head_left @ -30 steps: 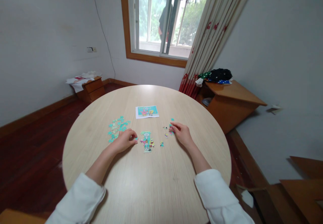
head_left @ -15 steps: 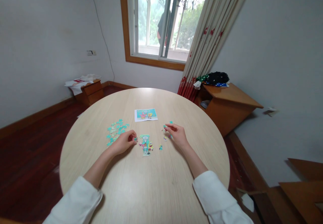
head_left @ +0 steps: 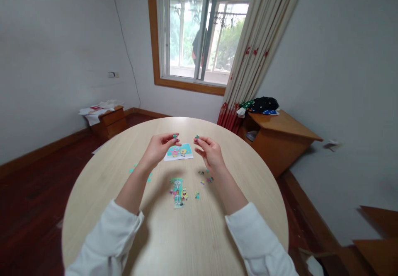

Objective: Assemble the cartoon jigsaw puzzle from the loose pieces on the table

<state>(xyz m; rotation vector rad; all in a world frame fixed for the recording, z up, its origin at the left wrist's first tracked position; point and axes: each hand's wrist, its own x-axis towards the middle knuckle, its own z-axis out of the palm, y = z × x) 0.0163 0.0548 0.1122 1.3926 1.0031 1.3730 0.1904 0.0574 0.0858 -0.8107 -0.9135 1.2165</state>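
Okay, so we've got our left hand [head_left: 158, 148] and right hand [head_left: 212, 153] lifted over the round table [head_left: 186, 243], forearms slanting inward, a gap between them. Our left is pinching a small teal-and-pink piece [head_left: 175, 137]; our right pinches a mostly teal piece [head_left: 197, 137], lower fingers kinda loosely curled. The part-built puzzle [head_left: 177, 194] lies flat between our forearms, with the printed picture [head_left: 179, 152] beyond it and some loose pieces [head_left: 210, 179] to its right.

Daylit window [head_left: 199, 77] beside patterned curtain [head_left: 253, 52]
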